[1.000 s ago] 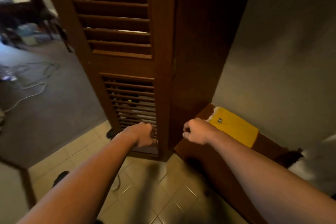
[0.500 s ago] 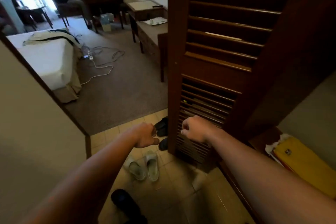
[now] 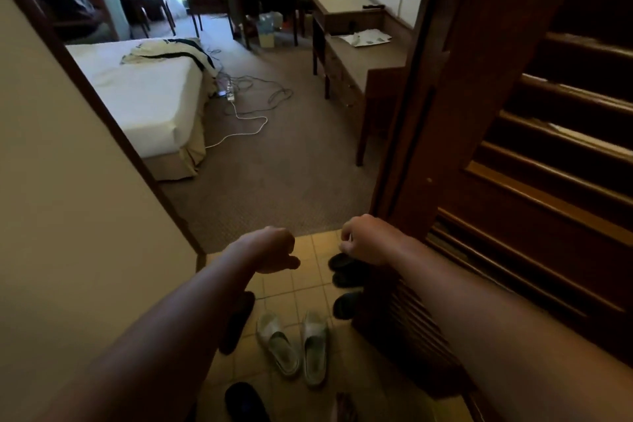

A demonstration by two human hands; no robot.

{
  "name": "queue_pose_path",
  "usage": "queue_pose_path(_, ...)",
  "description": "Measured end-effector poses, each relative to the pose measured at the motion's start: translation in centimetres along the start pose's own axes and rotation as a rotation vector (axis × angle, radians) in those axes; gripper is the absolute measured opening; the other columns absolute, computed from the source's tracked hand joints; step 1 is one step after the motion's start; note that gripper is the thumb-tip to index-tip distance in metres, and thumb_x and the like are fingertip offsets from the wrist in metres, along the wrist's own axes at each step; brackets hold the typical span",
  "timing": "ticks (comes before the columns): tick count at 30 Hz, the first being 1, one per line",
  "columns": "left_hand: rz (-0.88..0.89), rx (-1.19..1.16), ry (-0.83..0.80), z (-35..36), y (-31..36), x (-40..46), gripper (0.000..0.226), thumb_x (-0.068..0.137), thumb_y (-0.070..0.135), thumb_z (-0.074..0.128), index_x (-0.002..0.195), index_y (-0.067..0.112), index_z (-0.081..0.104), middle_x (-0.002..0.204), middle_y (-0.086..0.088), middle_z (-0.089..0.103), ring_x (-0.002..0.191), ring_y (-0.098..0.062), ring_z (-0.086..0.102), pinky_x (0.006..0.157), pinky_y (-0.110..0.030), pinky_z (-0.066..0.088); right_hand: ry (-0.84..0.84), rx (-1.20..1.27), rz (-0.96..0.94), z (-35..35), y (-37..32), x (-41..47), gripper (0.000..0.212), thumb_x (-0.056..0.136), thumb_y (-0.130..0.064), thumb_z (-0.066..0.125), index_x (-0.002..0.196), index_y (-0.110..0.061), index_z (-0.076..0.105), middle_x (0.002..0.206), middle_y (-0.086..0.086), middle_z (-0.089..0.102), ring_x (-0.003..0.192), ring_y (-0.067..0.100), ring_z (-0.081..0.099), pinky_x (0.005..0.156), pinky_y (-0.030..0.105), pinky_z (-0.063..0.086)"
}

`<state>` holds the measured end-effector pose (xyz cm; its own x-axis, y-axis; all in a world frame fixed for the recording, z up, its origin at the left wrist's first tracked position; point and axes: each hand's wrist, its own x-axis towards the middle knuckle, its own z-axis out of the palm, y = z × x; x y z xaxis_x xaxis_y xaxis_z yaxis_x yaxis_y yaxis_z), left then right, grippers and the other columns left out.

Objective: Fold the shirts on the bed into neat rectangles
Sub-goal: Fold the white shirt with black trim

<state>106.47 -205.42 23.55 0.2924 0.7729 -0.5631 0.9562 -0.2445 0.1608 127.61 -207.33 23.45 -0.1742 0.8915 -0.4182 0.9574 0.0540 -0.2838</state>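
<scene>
Shirts (image 3: 168, 52) lie heaped on the bed (image 3: 137, 96), unfolded; we judge we're approaching. Left hand (image 3: 274, 250) and right hand (image 3: 363, 240) hang apart, loosely curled, empty; next, reach them.

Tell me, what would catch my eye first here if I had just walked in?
Two bare forearms reach forward, the left hand and right hand loosely curled and holding nothing above a tiled entry with pale slippers. Beyond, a white bed at the left carries a crumpled shirt, with cables strewn on the carpet beside it.
</scene>
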Motion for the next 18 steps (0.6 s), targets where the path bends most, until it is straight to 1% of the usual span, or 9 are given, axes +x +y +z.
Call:
queue_pose_path(3,-0.064,-0.037,0.036,-2.6,-2.1,2.7,0.038,0.098,0.036,0.062,0.132,0.022,0.057,0.123,-0.001,0.059,0.098,-0.012,0.058,0.089,-0.031,0.055,0.042,-0.036,-0.043,-2.2,-1.0,5.3,0.017,0.099,-0.033,0.058,0.102,-0.020,0.070,0.097,-0.002,0.068,0.085,0.013,0.065,0.080,0.037,0.059)
queue_pose_path(6,-0.125,-0.105,0.047,-4.8,-4.4,4.7,0.024,0.097,0.037,0.063,0.117,0.024,0.063,0.105,0.003,0.061,0.092,-0.010,0.061,0.084,-0.031,0.056,0.023,-0.035,-0.081,-4.3,-2.3,9.7,0.016,0.099,-0.033,0.058,0.105,-0.023,0.069,0.099,-0.005,0.066,0.088,0.010,0.063,0.083,0.035,0.058)
queue_pose_path(8,-0.149,-0.109,0.092,-6.2,-6.1,6.2,0.022,0.096,0.040,0.064,0.111,0.024,0.065,0.098,0.003,0.062,0.088,-0.011,0.063,0.083,-0.032,0.057,0.023,-0.059,-0.155,-5.7,-2.8,12.5,0.016,0.099,-0.034,0.058,0.104,-0.024,0.070,0.099,-0.005,0.066,0.087,0.010,0.063,0.083,0.036,0.058)
queue_pose_path(10,-0.169,-0.097,0.122,-8.0,-7.6,8.1,0.029,0.095,0.043,0.063,0.114,0.022,0.066,0.100,0.002,0.064,0.089,-0.012,0.063,0.085,-0.034,0.058,0.021,-0.061,-0.199,-7.0,-3.2,15.3,0.017,0.099,-0.034,0.058,0.104,-0.024,0.070,0.100,-0.004,0.066,0.087,0.011,0.064,0.082,0.037,0.059)
queue_pose_path(13,-0.170,-0.114,0.146,-10.9,-9.5,11.6,0.035,0.096,0.045,0.063,0.120,0.020,0.065,0.108,-0.001,0.064,0.094,-0.016,0.063,0.089,-0.038,0.057,0.004,-0.092,-0.226,-8.9,-4.1,20.0,0.015,0.098,-0.033,0.059,0.104,-0.024,0.069,0.098,-0.004,0.066,0.086,0.013,0.065,0.083,0.039,0.058)
queue_pose_path(16,-0.141,-0.133,0.169,-13.6,-11.4,15.8,0.037,0.096,0.046,0.062,0.119,0.017,0.066,0.111,-0.004,0.064,0.096,-0.019,0.064,0.089,-0.041,0.057,0.016,-0.118,-0.248,-10.7,-4.8,25.3,0.013,0.098,-0.031,0.059,0.099,-0.023,0.069,0.091,-0.004,0.066,0.082,0.012,0.065,0.082,0.039,0.059)
queue_pose_path(18,-0.126,-0.137,0.172,-15.7,-13.3,19.0,0.036,0.096,0.045,0.062,0.119,0.017,0.066,0.113,-0.005,0.063,0.097,-0.020,0.064,0.090,-0.042,0.057,0.014,-0.124,-0.241,-11.9,-5.0,29.4,0.012,0.098,-0.031,0.060,0.098,-0.023,0.069,0.091,-0.004,0.066,0.082,0.012,0.065,0.082,0.039,0.059)
